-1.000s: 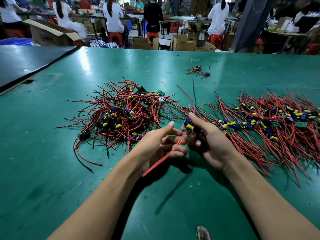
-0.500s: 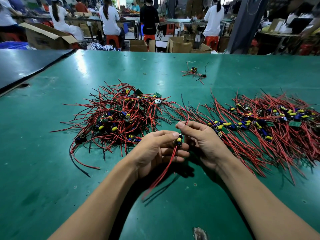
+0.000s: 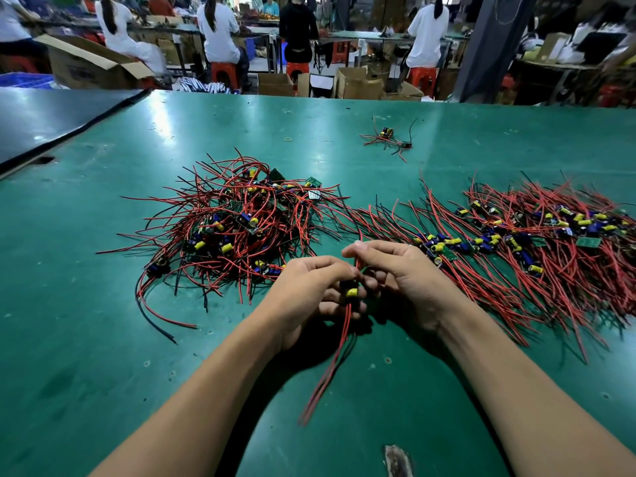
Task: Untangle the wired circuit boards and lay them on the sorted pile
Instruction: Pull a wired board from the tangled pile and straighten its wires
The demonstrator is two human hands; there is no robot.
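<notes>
Fingers of left hand and right hand curled and pinched together on one board at centre frame, just above the table, tips nearly meeting. Against a second ago, no longer held by the right hand alone with a wire poking upward: now gripped from both sides, wires gathered and hanging toward the lower edge, clear of the heap at centre left. Reads as a board already freed, leads being straightened; next, probably, a short carry rightward to the sorted pile at centre right, leads laid in line with the rest. Underneath, green matting, scuffed, with glare toward upper left; one stray board lying well apart at upper centre; a darker table at upper left. Beyond, along the top edge, seated workers on red stools, benches, open cartons.
</notes>
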